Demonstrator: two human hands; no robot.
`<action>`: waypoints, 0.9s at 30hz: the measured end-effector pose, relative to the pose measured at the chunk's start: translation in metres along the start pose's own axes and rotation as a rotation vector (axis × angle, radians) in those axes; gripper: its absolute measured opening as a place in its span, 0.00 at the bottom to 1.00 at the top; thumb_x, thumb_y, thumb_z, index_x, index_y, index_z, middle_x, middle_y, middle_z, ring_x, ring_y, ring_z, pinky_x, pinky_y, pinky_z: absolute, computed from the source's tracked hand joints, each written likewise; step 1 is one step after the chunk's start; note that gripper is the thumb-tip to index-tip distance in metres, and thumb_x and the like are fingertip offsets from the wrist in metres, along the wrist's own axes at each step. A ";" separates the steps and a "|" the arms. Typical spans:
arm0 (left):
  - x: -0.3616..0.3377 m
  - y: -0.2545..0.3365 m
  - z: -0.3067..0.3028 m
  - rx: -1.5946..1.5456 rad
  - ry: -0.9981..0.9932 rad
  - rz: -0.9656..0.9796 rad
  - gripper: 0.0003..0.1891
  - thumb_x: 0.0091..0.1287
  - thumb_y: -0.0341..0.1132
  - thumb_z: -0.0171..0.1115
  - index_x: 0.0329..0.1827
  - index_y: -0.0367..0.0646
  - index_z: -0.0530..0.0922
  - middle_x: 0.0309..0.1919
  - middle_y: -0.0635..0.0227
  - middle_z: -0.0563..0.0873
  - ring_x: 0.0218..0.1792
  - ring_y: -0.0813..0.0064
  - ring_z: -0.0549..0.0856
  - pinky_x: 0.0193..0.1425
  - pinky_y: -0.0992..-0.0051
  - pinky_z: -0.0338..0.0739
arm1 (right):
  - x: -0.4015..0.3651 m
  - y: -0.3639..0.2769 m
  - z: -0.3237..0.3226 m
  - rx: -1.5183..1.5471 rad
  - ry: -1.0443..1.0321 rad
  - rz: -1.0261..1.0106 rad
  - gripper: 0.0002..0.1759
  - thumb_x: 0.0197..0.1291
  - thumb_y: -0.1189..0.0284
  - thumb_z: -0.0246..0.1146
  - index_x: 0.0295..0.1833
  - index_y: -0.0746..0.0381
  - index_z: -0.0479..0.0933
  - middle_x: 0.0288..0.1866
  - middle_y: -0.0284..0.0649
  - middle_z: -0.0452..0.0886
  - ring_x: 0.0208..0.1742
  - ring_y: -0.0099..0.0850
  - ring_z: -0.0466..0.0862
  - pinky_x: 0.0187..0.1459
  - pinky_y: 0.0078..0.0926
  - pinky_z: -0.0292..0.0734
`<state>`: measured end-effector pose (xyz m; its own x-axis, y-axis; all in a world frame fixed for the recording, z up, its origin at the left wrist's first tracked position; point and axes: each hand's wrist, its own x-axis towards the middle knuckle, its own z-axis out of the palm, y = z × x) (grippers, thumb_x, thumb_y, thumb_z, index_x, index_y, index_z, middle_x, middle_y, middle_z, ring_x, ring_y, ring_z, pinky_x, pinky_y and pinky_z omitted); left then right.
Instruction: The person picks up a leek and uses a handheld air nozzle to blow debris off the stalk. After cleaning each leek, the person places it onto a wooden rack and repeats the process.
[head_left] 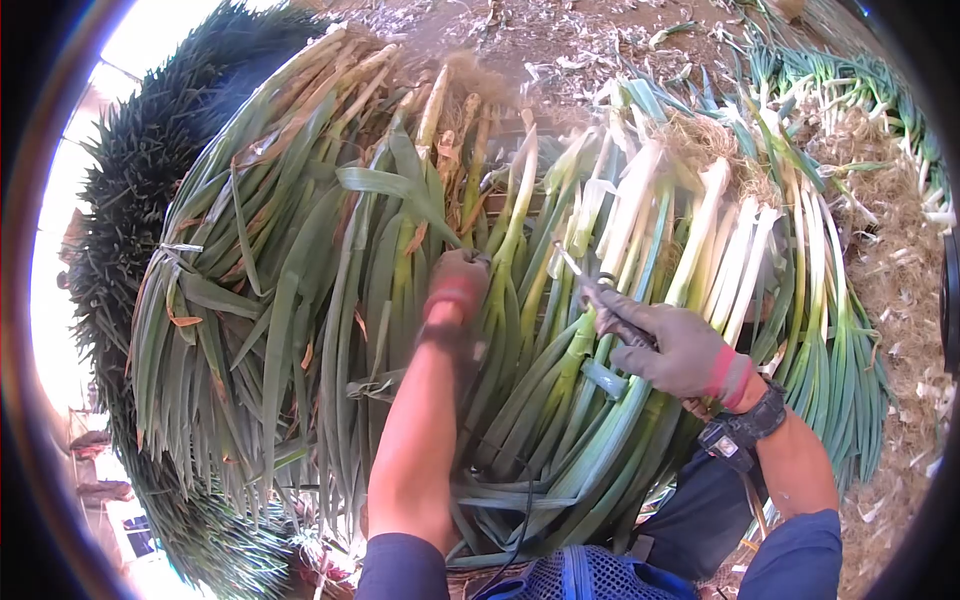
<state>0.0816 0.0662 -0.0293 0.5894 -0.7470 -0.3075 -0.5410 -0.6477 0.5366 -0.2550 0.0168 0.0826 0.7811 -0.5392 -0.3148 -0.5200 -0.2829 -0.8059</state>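
Both reach forward | left hand [460,277] curls down among heaped green onions [692,250], grip I can't tell | right hand [680,345] angles inward, wrapped round a nozzle tool [588,284]

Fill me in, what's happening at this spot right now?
Someone in gloves is working over a pile of long leafy stalks. The left hand appears closed on a broad green leaf near the middle of the pile. The right hand grips a tool with a thin nozzle. Brown-skinned stalks lie toward the left, and pale white stalks toward the right.
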 end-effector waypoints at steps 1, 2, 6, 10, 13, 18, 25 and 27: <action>-0.003 -0.005 0.000 -0.079 0.032 -0.035 0.19 0.73 0.45 0.71 0.54 0.37 0.91 0.49 0.46 0.93 0.50 0.46 0.92 0.59 0.61 0.83 | 0.009 -0.008 0.002 -0.022 -0.023 0.019 0.41 0.67 0.65 0.70 0.85 0.53 0.70 0.51 0.48 0.89 0.50 0.40 0.90 0.61 0.33 0.80; -0.005 -0.009 0.000 -0.057 0.052 -0.023 0.18 0.72 0.44 0.71 0.55 0.38 0.91 0.51 0.47 0.93 0.52 0.45 0.92 0.60 0.61 0.83 | 0.015 -0.013 0.004 -0.044 -0.046 0.038 0.40 0.67 0.64 0.70 0.85 0.53 0.70 0.51 0.50 0.89 0.49 0.42 0.90 0.60 0.33 0.81; -0.014 -0.003 0.011 0.033 0.358 0.208 0.17 0.70 0.41 0.70 0.58 0.42 0.90 0.53 0.52 0.92 0.56 0.46 0.89 0.62 0.58 0.83 | 0.035 -0.009 0.023 -0.083 -0.098 -0.038 0.40 0.67 0.56 0.68 0.84 0.48 0.70 0.45 0.57 0.88 0.47 0.55 0.90 0.56 0.49 0.81; -0.033 -0.007 0.022 0.244 0.490 0.375 0.16 0.69 0.40 0.70 0.58 0.48 0.89 0.50 0.57 0.91 0.53 0.49 0.88 0.58 0.53 0.82 | 0.056 -0.024 0.028 -0.133 -0.060 0.124 0.39 0.68 0.58 0.70 0.84 0.47 0.71 0.52 0.53 0.90 0.51 0.48 0.91 0.58 0.39 0.82; -0.041 -0.010 0.018 0.365 0.385 0.347 0.17 0.70 0.48 0.71 0.56 0.50 0.89 0.48 0.59 0.91 0.51 0.51 0.88 0.58 0.52 0.81 | 0.056 -0.016 0.038 -0.101 -0.083 0.047 0.38 0.68 0.59 0.69 0.84 0.46 0.72 0.46 0.52 0.89 0.46 0.49 0.90 0.55 0.42 0.82; -0.042 -0.001 0.014 0.403 0.237 0.241 0.23 0.68 0.56 0.72 0.57 0.50 0.88 0.52 0.58 0.89 0.54 0.51 0.88 0.60 0.53 0.80 | 0.077 -0.027 0.028 -0.077 -0.055 0.114 0.40 0.69 0.55 0.67 0.85 0.47 0.69 0.47 0.55 0.90 0.50 0.54 0.90 0.58 0.46 0.82; -0.036 0.013 0.008 0.358 0.069 0.134 0.25 0.69 0.58 0.70 0.59 0.50 0.86 0.56 0.56 0.88 0.59 0.50 0.88 0.63 0.54 0.81 | 0.099 -0.028 0.025 -0.158 0.024 0.188 0.37 0.70 0.57 0.67 0.84 0.48 0.71 0.48 0.49 0.90 0.47 0.40 0.90 0.57 0.38 0.82; -0.036 0.011 0.010 0.335 0.042 0.121 0.26 0.69 0.57 0.69 0.62 0.50 0.86 0.57 0.56 0.88 0.60 0.51 0.88 0.64 0.55 0.81 | 0.126 -0.009 0.019 -0.139 0.053 0.155 0.40 0.70 0.57 0.66 0.86 0.46 0.68 0.54 0.51 0.90 0.53 0.47 0.90 0.62 0.42 0.82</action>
<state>0.0484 0.0844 -0.0205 0.5297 -0.8188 -0.2215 -0.7709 -0.5736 0.2770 -0.1451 -0.0339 0.0410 0.6706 -0.6245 -0.4004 -0.6784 -0.2979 -0.6716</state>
